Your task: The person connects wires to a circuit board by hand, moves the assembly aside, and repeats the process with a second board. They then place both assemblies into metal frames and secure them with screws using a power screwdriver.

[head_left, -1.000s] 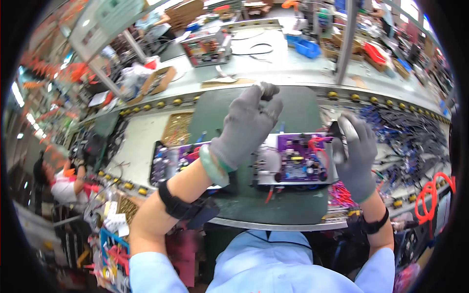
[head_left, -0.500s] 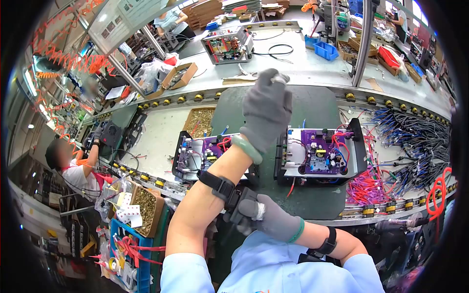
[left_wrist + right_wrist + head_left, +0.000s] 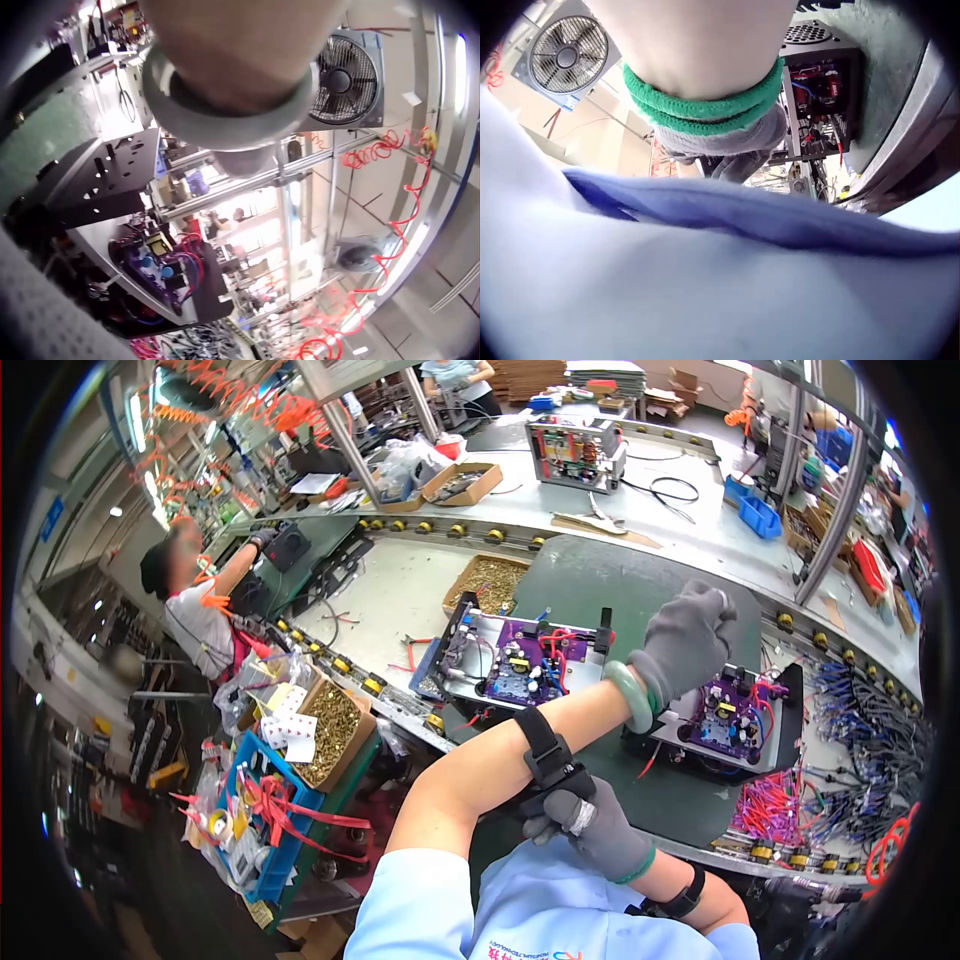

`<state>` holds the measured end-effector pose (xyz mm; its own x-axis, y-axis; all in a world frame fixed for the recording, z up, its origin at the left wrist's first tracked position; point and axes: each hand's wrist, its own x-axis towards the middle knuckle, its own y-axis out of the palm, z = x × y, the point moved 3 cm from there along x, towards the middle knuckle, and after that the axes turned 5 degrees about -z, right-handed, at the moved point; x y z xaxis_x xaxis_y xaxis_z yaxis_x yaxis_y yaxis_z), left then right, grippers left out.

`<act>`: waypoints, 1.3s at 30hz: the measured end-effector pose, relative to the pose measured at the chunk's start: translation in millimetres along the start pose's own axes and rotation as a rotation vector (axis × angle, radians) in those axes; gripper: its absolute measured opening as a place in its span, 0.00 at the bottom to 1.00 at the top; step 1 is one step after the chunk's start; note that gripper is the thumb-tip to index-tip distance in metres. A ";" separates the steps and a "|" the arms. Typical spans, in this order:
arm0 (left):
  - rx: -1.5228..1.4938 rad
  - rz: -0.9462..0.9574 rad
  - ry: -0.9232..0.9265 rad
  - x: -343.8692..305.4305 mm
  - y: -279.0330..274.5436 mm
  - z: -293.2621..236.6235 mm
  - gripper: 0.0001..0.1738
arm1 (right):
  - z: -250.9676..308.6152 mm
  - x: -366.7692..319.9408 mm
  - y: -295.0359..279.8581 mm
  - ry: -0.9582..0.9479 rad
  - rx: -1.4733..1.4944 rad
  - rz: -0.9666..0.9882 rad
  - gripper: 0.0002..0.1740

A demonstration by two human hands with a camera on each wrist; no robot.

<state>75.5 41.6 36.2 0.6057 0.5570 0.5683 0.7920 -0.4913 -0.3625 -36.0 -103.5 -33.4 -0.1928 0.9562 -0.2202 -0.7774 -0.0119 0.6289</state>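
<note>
My left hand, in a grey glove, is raised over the right-hand open chassis with its purple circuit board. The fingers are curled in, and nothing shows in them. A pale green bangle circles that wrist. My right hand, also gloved, grips the black wrist camera strapped to my left forearm, close to my body. Another open chassis with a purple board sits to the left. In the right wrist view, my sleeve hides much of the right hand.
A box of small brass-coloured parts stands behind the left chassis. Dark cables and pink-red wires lie at the right. Beside me at the left is a blue bin. Another person works at the far left.
My right hand has left the right chassis and come across to the camera on my left forearm, which it holds. The head view has swung left, and both chassis appear farther right.
</note>
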 end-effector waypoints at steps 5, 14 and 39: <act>0.762 0.185 0.550 -11.7 11.2 -3.7 0.11 | -4.1 -0.2 2.8 -0.026 -0.159 -0.115 0.26; 0.226 0.105 0.201 -17.2 -14.6 1.8 0.08 | -3.9 6.3 -14.8 0.066 -0.280 -0.004 0.25; 0.611 0.321 0.619 -7.4 -38.1 -13.0 0.20 | 128.9 -243.0 -222.3 -0.719 -0.521 -1.372 0.21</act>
<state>39.8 47.5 55.4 0.7931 -0.0880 0.6027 0.6032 -0.0239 -0.7972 260.8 -295.6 -23.7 0.9602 0.2621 0.0966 -0.2558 0.9640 -0.0722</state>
